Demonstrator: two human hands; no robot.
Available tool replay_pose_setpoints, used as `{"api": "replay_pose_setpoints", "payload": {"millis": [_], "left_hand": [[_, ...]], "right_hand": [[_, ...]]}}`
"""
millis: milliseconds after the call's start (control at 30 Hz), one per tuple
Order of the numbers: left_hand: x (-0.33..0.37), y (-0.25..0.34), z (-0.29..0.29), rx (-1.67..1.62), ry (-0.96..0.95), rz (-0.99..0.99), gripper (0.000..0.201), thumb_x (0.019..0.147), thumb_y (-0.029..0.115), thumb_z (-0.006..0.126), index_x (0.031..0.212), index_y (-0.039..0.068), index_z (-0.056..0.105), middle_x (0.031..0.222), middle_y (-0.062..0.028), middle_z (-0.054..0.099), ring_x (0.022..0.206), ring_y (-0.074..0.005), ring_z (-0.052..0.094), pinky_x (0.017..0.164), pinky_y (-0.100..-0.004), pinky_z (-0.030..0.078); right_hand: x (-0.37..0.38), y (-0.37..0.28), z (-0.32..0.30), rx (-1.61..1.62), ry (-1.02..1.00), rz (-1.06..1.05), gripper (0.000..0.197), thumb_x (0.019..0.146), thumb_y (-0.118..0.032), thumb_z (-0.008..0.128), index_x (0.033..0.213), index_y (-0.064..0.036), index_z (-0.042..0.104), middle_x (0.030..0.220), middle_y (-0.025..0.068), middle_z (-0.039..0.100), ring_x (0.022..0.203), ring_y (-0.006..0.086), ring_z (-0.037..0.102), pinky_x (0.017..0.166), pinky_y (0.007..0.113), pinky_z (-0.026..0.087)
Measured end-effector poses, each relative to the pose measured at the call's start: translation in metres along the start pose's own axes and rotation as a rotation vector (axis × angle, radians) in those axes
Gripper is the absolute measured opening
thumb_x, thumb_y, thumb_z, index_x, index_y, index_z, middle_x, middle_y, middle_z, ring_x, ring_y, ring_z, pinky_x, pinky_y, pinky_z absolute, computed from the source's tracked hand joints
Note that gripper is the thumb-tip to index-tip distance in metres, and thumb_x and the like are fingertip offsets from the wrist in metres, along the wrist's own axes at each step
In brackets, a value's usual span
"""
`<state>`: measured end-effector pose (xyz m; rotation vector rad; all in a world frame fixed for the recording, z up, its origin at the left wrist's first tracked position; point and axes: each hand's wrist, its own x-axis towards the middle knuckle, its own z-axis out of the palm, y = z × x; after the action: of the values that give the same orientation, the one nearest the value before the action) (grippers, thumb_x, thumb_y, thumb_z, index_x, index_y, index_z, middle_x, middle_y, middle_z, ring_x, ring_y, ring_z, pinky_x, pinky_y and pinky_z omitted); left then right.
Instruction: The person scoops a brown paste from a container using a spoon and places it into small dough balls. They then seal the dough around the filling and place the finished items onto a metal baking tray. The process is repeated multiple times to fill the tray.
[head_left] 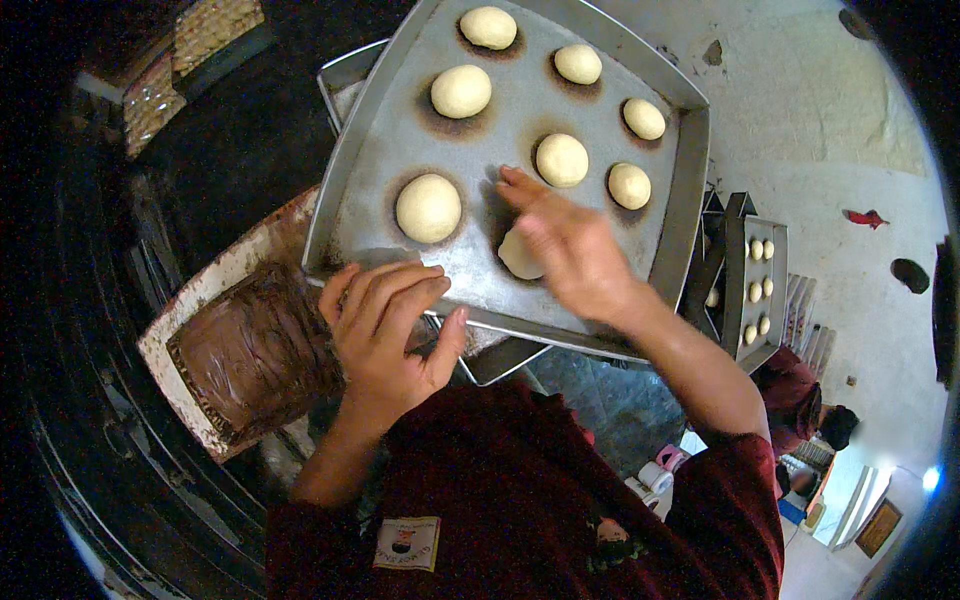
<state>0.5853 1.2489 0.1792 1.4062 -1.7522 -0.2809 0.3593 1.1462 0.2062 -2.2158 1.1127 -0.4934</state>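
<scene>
A metal baking tray [352,195] with raised sides carries several round balls of pale dough, each on a browned spot. At its near left edge my left hand [385,325] has its bent fingers over the rim and its thumb against it, closed on the tray. My right hand [575,245], somewhat blurred, is over the near middle with its index finger stretched out and nothing visibly held. Just under its thumb side sits a dough ball [517,256], partly hidden by the hand. A larger dough ball [428,208] lies between my hands, farther in.
Below the tray, edges of another metal tray [507,361] stick out. Left of it stands a whitish container [172,362] with a dark brown mass [255,350]. At right, a tray [779,250] of smaller dough balls rests on a rack; beyond it is another person [790,395].
</scene>
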Motion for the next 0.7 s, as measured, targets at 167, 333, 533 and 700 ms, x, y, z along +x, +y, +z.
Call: {"api": "replay_pose_setpoints", "payload": {"millis": [167,333,533,700], "left_hand": [[-0.010,-0.008,0.007,0.010,0.019,0.059,0.024,0.080,0.022,0.081,0.101,0.015,0.071,0.108,0.0013,0.073,0.102,-0.0191,0.068,0.105,-0.0428,0.035],[-0.009,-0.002,0.018,-0.106,0.164,0.034,0.025,0.079,0.020,0.081,0.102,0.014,0.072,0.107,-0.0010,0.074,0.102,-0.0215,0.068,0.104,-0.0427,0.036],[-0.009,0.060,0.024,-0.550,0.885,-0.328,0.025,0.099,0.023,0.063,0.104,-0.001,0.064,0.090,-0.0087,0.068,0.090,-0.0208,0.064,0.085,-0.0332,0.046],[-0.117,0.094,0.041,-0.409,0.665,-0.234,0.026,0.098,0.026,0.063,0.093,0.001,0.056,0.083,-0.0059,0.062,0.073,-0.0148,0.058,0.064,-0.0289,0.045]], "right_hand": [[0.001,-0.004,0.026,-0.395,0.012,-0.168,0.049,0.100,-0.034,0.061,0.130,0.0050,0.063,0.139,0.0292,0.059,0.140,0.0476,0.046,0.116,0.052,0.039],[0.040,-0.006,0.019,-0.160,0.050,-0.052,0.048,0.093,-0.039,0.070,0.115,0.0036,0.069,0.116,0.0271,0.067,0.109,0.0460,0.062,0.100,0.052,0.048],[-0.014,-0.090,0.053,0.767,0.257,0.042,0.036,0.084,-0.023,0.082,0.106,0.0018,0.067,0.103,0.0194,0.068,0.094,0.0381,0.067,0.087,0.048,0.054],[-0.130,-0.100,0.096,0.549,0.525,-0.258,0.030,0.098,-0.026,0.071,0.085,-0.0016,0.061,0.086,0.0076,0.062,0.078,0.0157,0.058,0.071,0.030,0.047]]}}
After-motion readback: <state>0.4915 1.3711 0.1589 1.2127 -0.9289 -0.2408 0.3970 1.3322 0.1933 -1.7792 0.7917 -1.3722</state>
